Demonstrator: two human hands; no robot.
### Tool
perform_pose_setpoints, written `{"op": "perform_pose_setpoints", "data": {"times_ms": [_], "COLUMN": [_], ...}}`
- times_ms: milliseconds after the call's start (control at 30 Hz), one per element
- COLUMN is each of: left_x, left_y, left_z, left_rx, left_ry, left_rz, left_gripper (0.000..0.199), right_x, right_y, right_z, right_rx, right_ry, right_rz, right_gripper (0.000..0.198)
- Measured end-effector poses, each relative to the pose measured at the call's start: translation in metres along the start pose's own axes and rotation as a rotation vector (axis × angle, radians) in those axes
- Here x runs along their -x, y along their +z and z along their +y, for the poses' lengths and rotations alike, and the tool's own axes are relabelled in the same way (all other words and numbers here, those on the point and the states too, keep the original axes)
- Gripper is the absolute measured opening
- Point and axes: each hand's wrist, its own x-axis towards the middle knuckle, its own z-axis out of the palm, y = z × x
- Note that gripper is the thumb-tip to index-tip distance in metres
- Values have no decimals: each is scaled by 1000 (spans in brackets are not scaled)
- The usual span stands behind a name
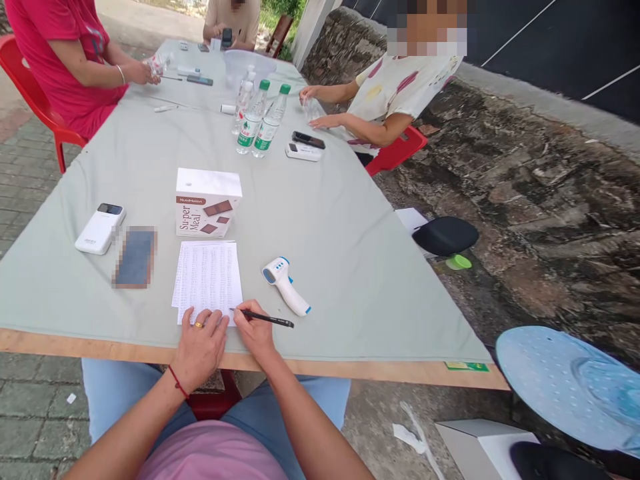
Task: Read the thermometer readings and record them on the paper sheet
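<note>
My right hand [254,331] is closed around a black pen [270,320], its tip at the right edge of the upper paper sheet [213,273]. Rows of small writing cover that sheet, and another sheet shows beneath it. Lying flat over the paper's lower edge is my left hand [203,343], fingers stretched, a ring on one finger. Just beyond the sheets stands a white and brown "Super Meal" box [207,203]. To the right lies a white and blue infrared thermometer [287,287]. A phone [135,257] with a blurred screen rests to the left.
A white power bank [101,229] lies at the left. Several water bottles [257,127] stand mid-table before a translucent basin [250,67]. A black phone [309,139] and white device [303,153] lie at right. Three people sit around the table [350,267]. A blue hat [570,387] is at lower right.
</note>
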Motion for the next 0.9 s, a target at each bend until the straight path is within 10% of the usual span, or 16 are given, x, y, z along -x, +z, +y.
{"op": "perform_pose_setpoints", "data": {"times_ms": [900], "left_x": [-1], "left_y": [-1], "left_z": [0], "left_rx": [1], "left_ry": [-6], "left_rz": [-21], "left_gripper": [35], "right_x": [0], "right_y": [-1], "right_z": [1], "right_rx": [33], "right_ry": [-24], "right_rz": [-38], "right_gripper": [13]}}
